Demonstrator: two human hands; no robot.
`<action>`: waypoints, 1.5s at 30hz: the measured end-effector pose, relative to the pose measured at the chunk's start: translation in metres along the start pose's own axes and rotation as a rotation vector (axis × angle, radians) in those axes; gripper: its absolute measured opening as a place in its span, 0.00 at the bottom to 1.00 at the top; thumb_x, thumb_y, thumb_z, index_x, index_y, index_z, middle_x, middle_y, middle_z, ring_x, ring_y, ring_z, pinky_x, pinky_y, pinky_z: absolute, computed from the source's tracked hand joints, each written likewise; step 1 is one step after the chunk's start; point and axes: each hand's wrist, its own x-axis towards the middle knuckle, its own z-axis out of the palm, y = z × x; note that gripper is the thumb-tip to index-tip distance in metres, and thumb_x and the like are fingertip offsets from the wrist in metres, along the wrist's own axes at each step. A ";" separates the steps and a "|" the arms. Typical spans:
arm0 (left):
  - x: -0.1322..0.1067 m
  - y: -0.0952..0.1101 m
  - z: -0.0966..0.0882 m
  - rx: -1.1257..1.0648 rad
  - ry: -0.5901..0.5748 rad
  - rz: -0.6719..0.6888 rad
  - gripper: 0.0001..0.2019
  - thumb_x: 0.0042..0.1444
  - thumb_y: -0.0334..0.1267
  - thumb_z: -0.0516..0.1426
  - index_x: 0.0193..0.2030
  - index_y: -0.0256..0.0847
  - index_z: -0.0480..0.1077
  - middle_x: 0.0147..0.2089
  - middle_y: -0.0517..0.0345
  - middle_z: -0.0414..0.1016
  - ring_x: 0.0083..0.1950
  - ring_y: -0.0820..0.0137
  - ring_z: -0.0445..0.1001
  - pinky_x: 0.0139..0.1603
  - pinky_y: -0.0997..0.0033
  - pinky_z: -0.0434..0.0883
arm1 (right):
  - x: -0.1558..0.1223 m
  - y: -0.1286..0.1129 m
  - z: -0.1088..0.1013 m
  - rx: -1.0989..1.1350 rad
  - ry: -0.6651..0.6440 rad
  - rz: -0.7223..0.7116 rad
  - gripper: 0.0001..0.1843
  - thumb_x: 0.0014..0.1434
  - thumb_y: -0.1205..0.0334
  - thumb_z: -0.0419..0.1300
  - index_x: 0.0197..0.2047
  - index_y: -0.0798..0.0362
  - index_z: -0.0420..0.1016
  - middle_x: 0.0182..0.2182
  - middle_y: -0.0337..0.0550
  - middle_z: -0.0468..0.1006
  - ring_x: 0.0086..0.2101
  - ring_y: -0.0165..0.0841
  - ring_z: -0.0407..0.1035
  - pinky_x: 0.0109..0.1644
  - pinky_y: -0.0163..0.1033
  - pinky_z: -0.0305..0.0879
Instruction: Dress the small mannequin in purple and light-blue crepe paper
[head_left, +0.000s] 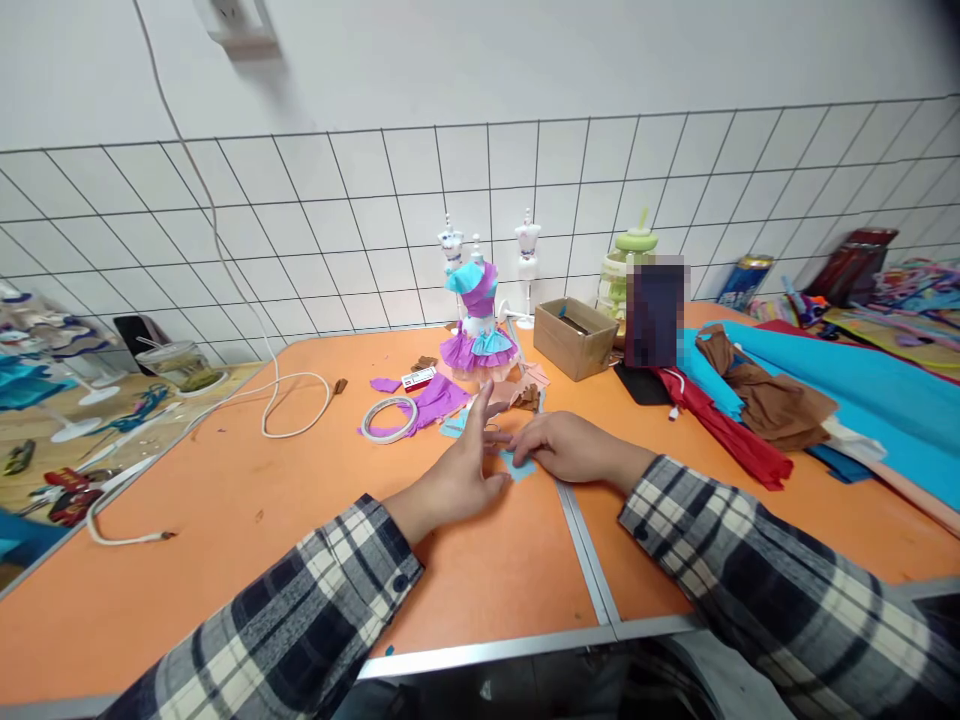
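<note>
A small light blue scrap of thin crepe-like material (523, 468) lies on the orange table between my two hands. My right hand (570, 447) has its fingers curled down onto the scrap, pressing it at the upper edge. On the other side, my left hand (466, 468) is open, thumb apart and fingers stretched up and forward; its fingertips come close to the right hand's. Just beyond them stands a mini dress form (480, 310) in a purple and light blue ruffled dress. Purple scraps (442, 398) and a roll of tape (389, 420) lie to the left.
Behind are a cardboard box (575, 340), a green drink bottle (634, 262), a bare dress form (528, 250) and a blurred-out upright screen (657, 315). Brown material (772, 395) and a blue sheet (847, 385) cover the right side. A white cable (277, 400) runs along the left.
</note>
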 end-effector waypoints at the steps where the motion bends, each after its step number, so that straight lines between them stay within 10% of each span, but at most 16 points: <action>1: 0.000 0.004 0.005 -0.012 0.075 -0.018 0.56 0.49 0.22 0.60 0.74 0.57 0.28 0.70 0.39 0.52 0.56 0.59 0.72 0.54 0.52 0.72 | -0.001 -0.001 -0.003 0.012 0.033 0.001 0.19 0.54 0.78 0.55 0.39 0.50 0.83 0.42 0.41 0.83 0.45 0.34 0.75 0.52 0.39 0.66; 6: -0.002 0.029 0.020 -0.171 0.465 -0.028 0.51 0.51 0.25 0.59 0.72 0.62 0.31 0.66 0.45 0.55 0.48 0.68 0.75 0.46 0.62 0.75 | -0.006 -0.013 -0.021 -0.095 0.189 0.033 0.11 0.58 0.71 0.58 0.40 0.51 0.81 0.40 0.44 0.81 0.43 0.36 0.73 0.48 0.40 0.65; 12: -0.004 0.016 0.018 0.015 0.306 -0.074 0.46 0.48 0.28 0.62 0.70 0.53 0.43 0.69 0.44 0.53 0.64 0.55 0.64 0.61 0.48 0.66 | -0.009 -0.023 -0.015 -0.148 -0.045 0.159 0.10 0.60 0.67 0.60 0.42 0.51 0.82 0.39 0.44 0.81 0.39 0.35 0.74 0.42 0.37 0.64; 21: 0.007 0.004 0.026 0.417 0.211 -0.250 0.54 0.43 0.32 0.68 0.73 0.51 0.41 0.73 0.40 0.50 0.73 0.42 0.48 0.66 0.32 0.48 | -0.002 -0.017 -0.002 -0.164 -0.047 0.259 0.16 0.63 0.68 0.55 0.46 0.51 0.83 0.42 0.44 0.82 0.43 0.36 0.75 0.47 0.38 0.65; 30: 0.005 -0.003 0.018 0.492 0.250 -0.269 0.57 0.41 0.37 0.69 0.73 0.53 0.40 0.72 0.42 0.52 0.71 0.40 0.51 0.64 0.34 0.49 | -0.006 -0.010 -0.008 -0.160 0.155 0.370 0.12 0.59 0.65 0.60 0.44 0.49 0.82 0.40 0.42 0.82 0.39 0.35 0.74 0.41 0.37 0.64; 45: 0.006 -0.002 0.014 0.475 0.305 -0.246 0.56 0.37 0.36 0.71 0.71 0.53 0.47 0.68 0.43 0.57 0.68 0.39 0.54 0.63 0.35 0.50 | -0.002 -0.030 0.003 -0.155 0.007 0.354 0.07 0.54 0.64 0.65 0.36 0.48 0.84 0.34 0.38 0.83 0.35 0.34 0.74 0.37 0.36 0.62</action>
